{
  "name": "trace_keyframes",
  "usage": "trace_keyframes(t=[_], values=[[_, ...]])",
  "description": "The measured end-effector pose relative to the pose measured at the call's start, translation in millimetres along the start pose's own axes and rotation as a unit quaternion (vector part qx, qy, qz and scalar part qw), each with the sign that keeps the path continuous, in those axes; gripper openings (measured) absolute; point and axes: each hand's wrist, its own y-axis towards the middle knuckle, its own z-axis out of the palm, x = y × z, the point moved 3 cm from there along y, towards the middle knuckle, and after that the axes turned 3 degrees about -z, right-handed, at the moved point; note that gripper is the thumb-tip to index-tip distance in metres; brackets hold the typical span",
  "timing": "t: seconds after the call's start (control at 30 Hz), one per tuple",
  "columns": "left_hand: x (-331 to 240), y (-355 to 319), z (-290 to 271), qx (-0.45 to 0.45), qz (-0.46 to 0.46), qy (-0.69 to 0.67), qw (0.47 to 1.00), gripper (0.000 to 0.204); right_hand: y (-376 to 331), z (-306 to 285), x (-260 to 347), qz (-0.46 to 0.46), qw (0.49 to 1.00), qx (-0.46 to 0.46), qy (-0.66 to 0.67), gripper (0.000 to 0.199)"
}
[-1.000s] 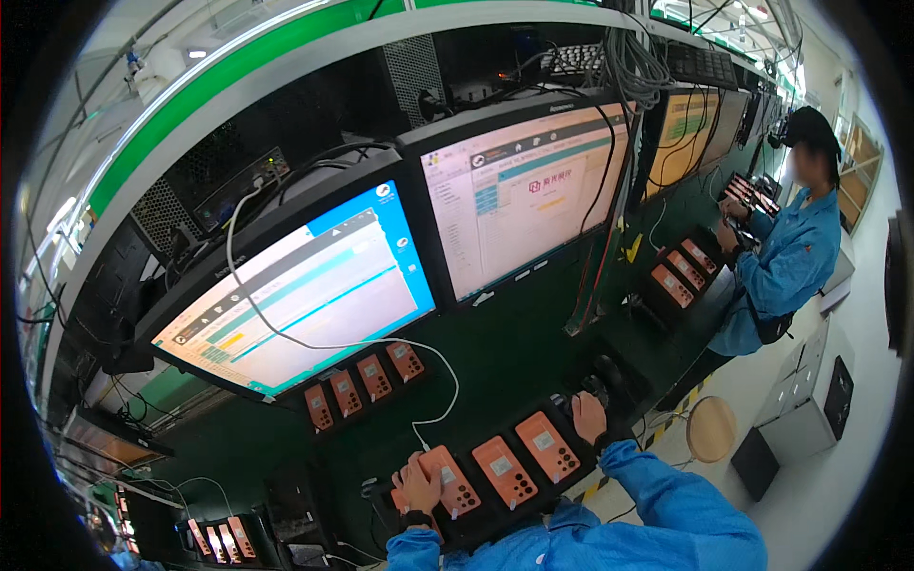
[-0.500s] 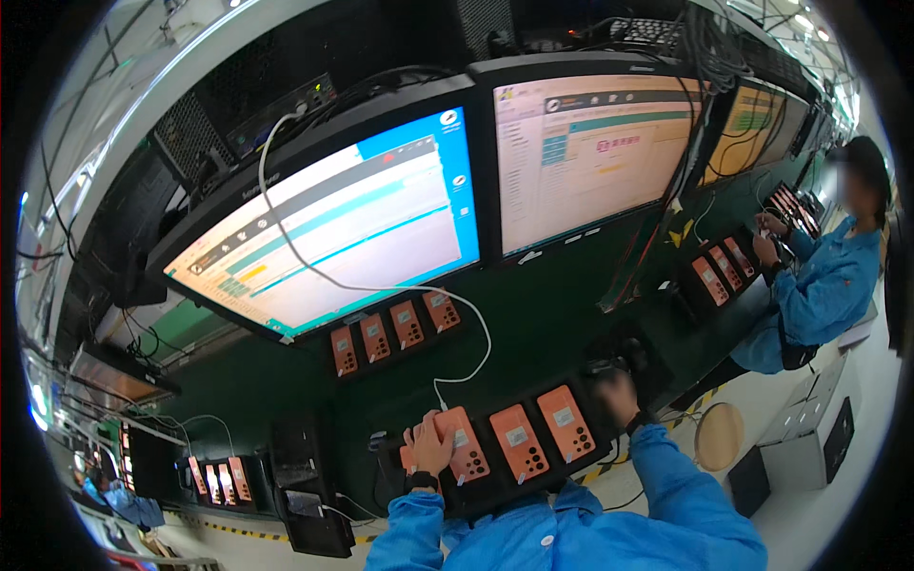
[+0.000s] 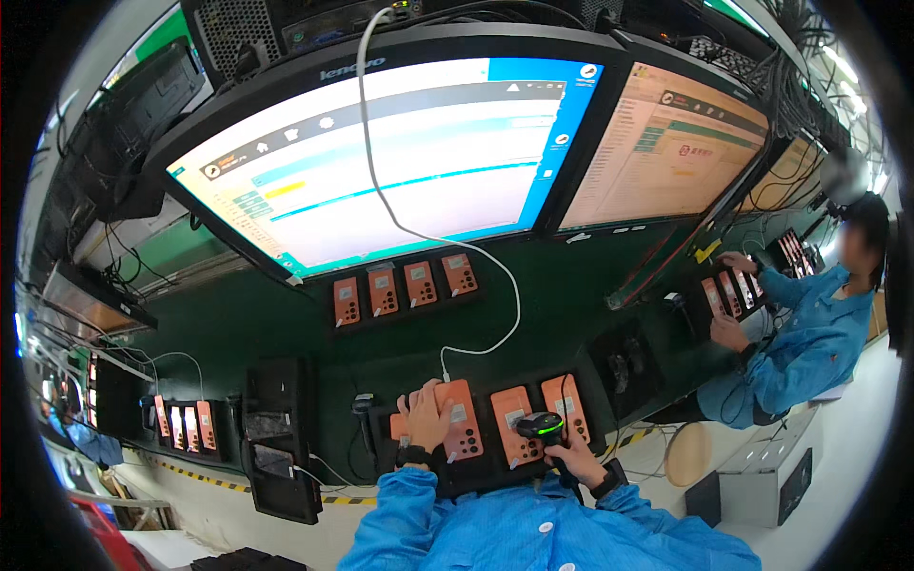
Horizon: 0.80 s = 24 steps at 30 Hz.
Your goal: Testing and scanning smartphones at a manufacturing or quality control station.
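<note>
My right hand [image 3: 578, 461] grips a black handheld barcode scanner [image 3: 540, 425] with a lit green strip. The scanner is above an orange phone [image 3: 515, 404] lying camera side up in a black tray. My left hand [image 3: 426, 419] rests with fingers spread on the left edge of another orange phone [image 3: 463, 423], which has a white cable [image 3: 445, 366] at its top end. That hand partly covers a leftmost orange phone [image 3: 398, 430]. To the right lies one more orange phone [image 3: 566, 395], partly behind the scanner's cord.
Behind, a second tray holds several orange phones [image 3: 419, 283] below a lit monitor [image 3: 381, 171]. A second monitor [image 3: 666, 143] stands beside it. Black stacked trays [image 3: 279, 419] lie left, a dark tray [image 3: 624, 366] right. A co-worker [image 3: 800, 324] handles phones at far right.
My right hand has moved left from the dark tray, bringing the scanner over the phones. My left hand stays on the cabled phone. The view has shifted, and the co-worker's hands have moved apart.
</note>
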Motion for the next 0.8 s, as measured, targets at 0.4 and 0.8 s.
trace_keyframes(t=[0.4,0.8], values=[[-45,-43,-21,-0.056,-0.066,-0.328,0.941,0.022,25,-84,70,-0.171,0.978,-0.117,0.000,0.027],[-69,-64,85,0.242,-0.067,-0.342,0.905,0.058,137,-201,-94,-0.091,0.878,-0.243,-0.402,0.040]])
